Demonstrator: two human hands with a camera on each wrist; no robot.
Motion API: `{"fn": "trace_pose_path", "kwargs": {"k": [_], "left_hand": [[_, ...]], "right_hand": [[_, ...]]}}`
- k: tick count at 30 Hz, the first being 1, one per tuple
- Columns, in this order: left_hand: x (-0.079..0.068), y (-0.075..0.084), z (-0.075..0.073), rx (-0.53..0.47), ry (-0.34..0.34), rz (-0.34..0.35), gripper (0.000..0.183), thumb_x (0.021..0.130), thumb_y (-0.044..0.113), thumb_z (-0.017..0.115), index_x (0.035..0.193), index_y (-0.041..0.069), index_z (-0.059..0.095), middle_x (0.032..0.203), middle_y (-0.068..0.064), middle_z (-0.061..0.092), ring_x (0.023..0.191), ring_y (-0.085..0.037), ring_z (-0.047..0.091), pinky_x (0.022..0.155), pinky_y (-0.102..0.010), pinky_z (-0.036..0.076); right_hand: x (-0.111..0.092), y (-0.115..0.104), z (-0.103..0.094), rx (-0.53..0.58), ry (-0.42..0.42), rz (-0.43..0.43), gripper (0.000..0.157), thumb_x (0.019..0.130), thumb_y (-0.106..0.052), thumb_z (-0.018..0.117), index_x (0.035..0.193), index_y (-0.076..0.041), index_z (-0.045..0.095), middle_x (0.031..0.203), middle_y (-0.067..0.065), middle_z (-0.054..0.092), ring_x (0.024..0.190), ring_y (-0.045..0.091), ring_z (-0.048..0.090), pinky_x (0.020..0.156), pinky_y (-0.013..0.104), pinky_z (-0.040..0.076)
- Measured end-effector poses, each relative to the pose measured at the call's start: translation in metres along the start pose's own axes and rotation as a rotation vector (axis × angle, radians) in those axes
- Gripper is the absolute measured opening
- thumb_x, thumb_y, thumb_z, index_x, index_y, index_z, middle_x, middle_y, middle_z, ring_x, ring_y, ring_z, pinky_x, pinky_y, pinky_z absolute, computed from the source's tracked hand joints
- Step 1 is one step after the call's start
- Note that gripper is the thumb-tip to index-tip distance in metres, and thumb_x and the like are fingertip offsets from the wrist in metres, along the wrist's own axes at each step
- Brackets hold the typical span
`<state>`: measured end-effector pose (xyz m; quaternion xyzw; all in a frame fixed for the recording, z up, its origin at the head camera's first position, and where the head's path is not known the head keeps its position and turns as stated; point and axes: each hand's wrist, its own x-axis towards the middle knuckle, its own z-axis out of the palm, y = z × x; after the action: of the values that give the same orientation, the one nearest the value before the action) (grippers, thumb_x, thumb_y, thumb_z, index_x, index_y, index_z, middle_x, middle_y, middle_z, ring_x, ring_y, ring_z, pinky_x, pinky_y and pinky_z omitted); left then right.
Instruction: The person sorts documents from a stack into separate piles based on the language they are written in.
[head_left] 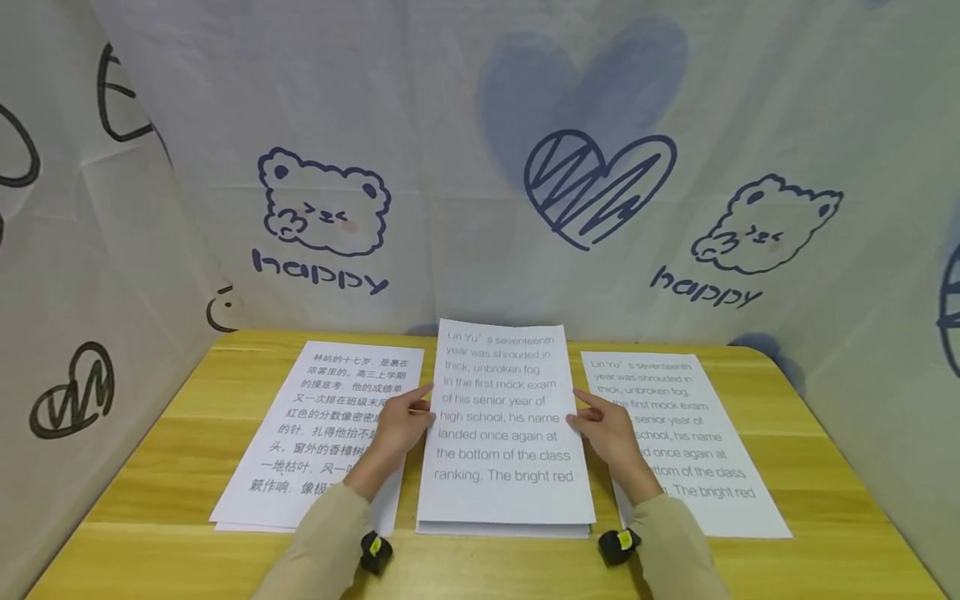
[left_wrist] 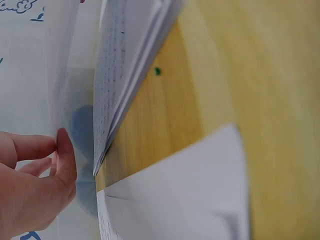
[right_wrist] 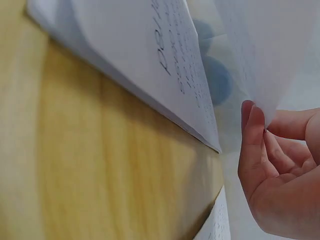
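From my far-off seat, the head view shows two arms coming up from the bottom and leaning in toward the middle, in tan sleeves (head_left: 322, 537). The left hand (head_left: 399, 429) pinches the left edge of a white sheet (head_left: 502, 404), and the right hand (head_left: 611, 429) pinches the right edge. The hands sit about level, with fingertips turned in. The sheet, with big English words, is over the middle pile (head_left: 510, 530) on the yellow surface (head_left: 465, 575). A pile with Chinese words (head_left: 300, 458) lies to the left, and an English page (head_left: 708, 475) lies to the right.

In the left wrist view, I see the thumb and a finger meet on the sheet (it looks thin and pale here). That sheet is up and apart from the middle pile.

In the right wrist view, the grip is a pinch too: thumb and finger squeeze the sheet's edge, and the lower fingers bend in toward the palm. I see a gap between sheet and pile there.
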<state>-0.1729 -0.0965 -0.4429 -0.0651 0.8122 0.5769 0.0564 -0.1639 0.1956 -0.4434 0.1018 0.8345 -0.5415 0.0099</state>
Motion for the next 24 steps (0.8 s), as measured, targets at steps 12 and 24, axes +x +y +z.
{"fn": "trace_pose_path", "kwargs": {"k": [12,24], "left_hand": [[-0.004,-0.002,0.007,-0.124,-0.029,-0.069,0.055,0.088,-0.004,0.058,0.141,0.007,0.050,0.105,-0.012,0.054,0.089,-0.020,0.054,0.079,-0.028,0.050],[-0.010,0.005,0.038,-0.097,-0.129,-0.042,0.055,0.090,0.003,0.060,0.143,0.011,0.049,0.107,-0.009,0.055,0.090,-0.019,0.057,0.084,-0.031,0.050]], "right_hand": [[-0.002,0.001,-0.015,0.042,-0.059,0.059,0.050,0.091,-0.004,0.061,0.139,-0.002,0.050,0.105,0.013,0.060,0.083,0.017,0.058,0.070,0.027,0.052],[0.001,0.018,-0.057,-0.045,-0.101,0.033,0.052,0.093,-0.010,0.061,0.142,-0.003,0.047,0.117,0.018,0.057,0.092,0.019,0.059,0.076,0.027,0.052]]}}
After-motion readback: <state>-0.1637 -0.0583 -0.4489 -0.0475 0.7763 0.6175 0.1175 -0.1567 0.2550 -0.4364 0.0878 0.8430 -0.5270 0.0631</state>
